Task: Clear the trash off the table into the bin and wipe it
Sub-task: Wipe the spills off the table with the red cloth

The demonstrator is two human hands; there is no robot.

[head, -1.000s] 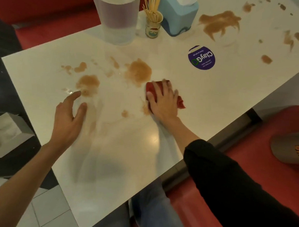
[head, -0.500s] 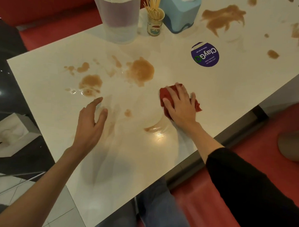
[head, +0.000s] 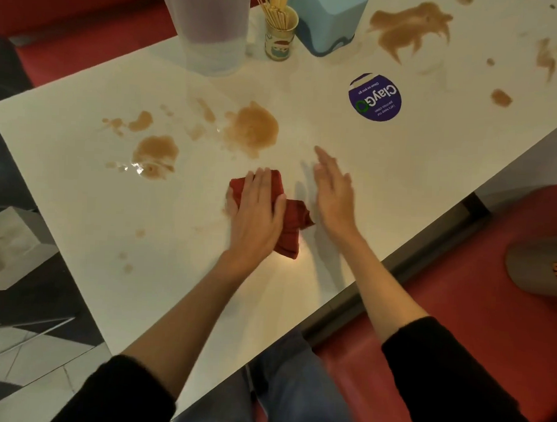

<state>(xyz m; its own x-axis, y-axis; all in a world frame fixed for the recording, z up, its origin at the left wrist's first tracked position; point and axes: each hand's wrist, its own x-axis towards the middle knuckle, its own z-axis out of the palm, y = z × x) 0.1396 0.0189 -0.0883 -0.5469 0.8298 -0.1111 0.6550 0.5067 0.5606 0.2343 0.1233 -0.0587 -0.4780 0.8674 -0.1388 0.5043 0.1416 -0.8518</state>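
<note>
1. Cloth (head: pixel 291 224), red: on the white bench (head: pixel 400 171), near brown spills (head: pixel 253 128).
2. Left hand (head: pixel 257 216): fingers (head: pixel 262 183) together, flat, pressing the cloth.
3. Right hand (head: pixel 333 194): fingers straight, together, just beside the cloth, holding nothing.

Jug (head: pixel 208 26), stick cup (head: pixel 280 35) and tissue box (head: pixel 327 21) in a row at the far side.
Clear jug leftmost, small printed cup of wooden sticks just beside it, blue tissue box to the right; round purple sticker (head: pixel 375 97) lying flat nearer; grey cap (head: pixel 536 270) resting on red bench (head: pixel 489 315).
</note>
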